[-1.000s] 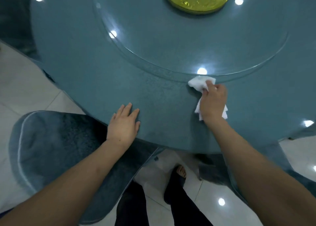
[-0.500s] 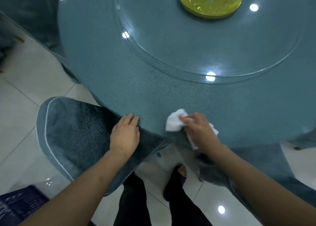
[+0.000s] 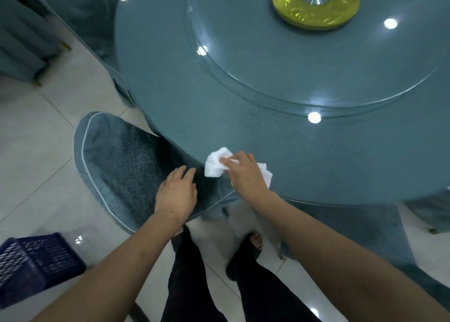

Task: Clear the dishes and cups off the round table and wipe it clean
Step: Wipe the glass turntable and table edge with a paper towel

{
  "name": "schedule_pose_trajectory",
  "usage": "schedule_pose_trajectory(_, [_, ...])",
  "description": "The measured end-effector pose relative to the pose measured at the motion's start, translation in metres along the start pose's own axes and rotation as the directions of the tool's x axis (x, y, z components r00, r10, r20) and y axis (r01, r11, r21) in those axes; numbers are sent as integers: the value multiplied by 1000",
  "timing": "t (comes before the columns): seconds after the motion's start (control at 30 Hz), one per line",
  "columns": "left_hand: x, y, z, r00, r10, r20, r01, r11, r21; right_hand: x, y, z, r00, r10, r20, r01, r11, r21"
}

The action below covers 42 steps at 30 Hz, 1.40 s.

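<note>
**Round table, near edge: wiping in hand**

- Right hand: my fingers are curled round a crumpled white cloth, pressing it onto the near rim of the round table. The cloth bunches out left of my fingers and shows again on the right side of the hand.
- Left hand: fingers straight and relaxed, holding nothing, at the table's near-left edge above the chair; I cannot tell whether it touches either.
- Glass turntable: on the table, far of my hands, with a yellow hub at its centre.
- Blue crate: on the tiled floor, near left.
- My feet stand between the arms, below the table edge.
</note>
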<state>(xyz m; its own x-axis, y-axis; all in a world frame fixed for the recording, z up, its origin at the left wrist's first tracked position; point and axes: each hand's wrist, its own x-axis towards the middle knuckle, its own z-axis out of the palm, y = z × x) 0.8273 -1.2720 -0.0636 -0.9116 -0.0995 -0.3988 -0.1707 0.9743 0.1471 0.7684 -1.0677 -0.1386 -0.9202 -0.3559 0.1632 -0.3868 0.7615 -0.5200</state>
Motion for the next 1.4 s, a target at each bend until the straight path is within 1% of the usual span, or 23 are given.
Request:
schedule_pose_trajectory(0.07, [-11, 15, -3, 1000, -5, 22, 6, 999, -39, -26, 14, -18, 998, 38, 56, -38, 999, -2])
schedule_pose_trajectory(0.13, [-28, 32, -8, 999, 13, 35, -10, 996, -93, -56, 32, -44, 989, 119, 83, -118, 993, -11])
schedule_pose_trajectory(0.2, [-43, 47, -15, 998, 55, 30, -51, 993, -110, -85, 56, -70, 971, 225, 81, -223, 974, -32])
schedule_pose_trajectory(0.27, [-55, 58, -23, 995, 97, 25, -95, 991, -90, -110, 72, -94, 941, 330, 70, -325, 942, -79])
schedule_pose_trajectory(0.33, [-65, 65, -29, 989, 145, 32, -143, 987, -69, -132, 79, -116, 893, 442, 84, -430, 893, -133])
schedule_pose_trajectory(0.4, [-73, 74, -36, 975, 216, 46, -214, 976, -45, -151, 85, -131, 808, 585, 68, -568, 804, -174])
schedule_pose_trajectory(0.47, [-81, 84, -42, 958, 280, 58, -279, 960, -26, -167, 81, -147, 745, 667, 33, -653, 738, -173])
schedule_pose_trajectory(0.53, [-92, 93, -45, 943, 328, 59, -328, 944, -10, -183, 62, -165, 735, 678, -8, -671, 725, -152])
schedule_pose_trajectory(0.6, [-108, 100, -45, 923, 382, 48, -382, 924, -17, -198, 30, -182, 723, 687, -79, -691, 718, -84])
schedule_pose_trajectory(0.67, [-125, 108, -43, 902, 432, 28, -430, 902, -47, -215, -2, -198, 685, 706, -177, -715, 699, 21])
schedule_pose_trajectory(0.73, [-142, 119, -41, 878, 479, 16, -476, 876, -76, -234, -30, -210, 652, 716, -252, -723, 686, 81])
schedule_pose_trajectory(0.83, [-170, 142, -37, 827, 562, 27, -559, 826, -70, -264, -71, -239, 580, 733, -355, -724, 663, 188])
schedule_pose_trajectory(0.9, [-188, 161, -38, 787, 617, 3, -616, 786, -58, -288, -89, -261, 539, 727, -424, -717, 661, 222])
schedule_pose_trajectory(1.03, [-222, 203, -48, 685, 722, -97, -726, 687, -19, -325, -99, -307, 424, 723, -546, -713, 638, 292])
schedule_pose_trajectory(1.1, [-238, 222, -51, 639, 757, -139, -765, 644, -10, -341, -101, -323, 399, 702, -590, -693, 652, 307])
schedule_pose_trajectory(1.17, [-252, 243, -51, 603, 781, -163, -792, 611, 0, -358, -99, -335, 389, 696, -604, -684, 657, 317])
schedule_pose_trajectory(1.3, [-280, 293, -39, 574, 800, -176, -810, 586, 19, -403, -78, -360, 394, 658, -642, -696, 670, 259])
schedule_pose_trajectory(1.4, [-307, 346, -22, 558, 812, -171, -820, 571, 35, -448, -48, -385, 342, 694, -634, -712, 632, 308])
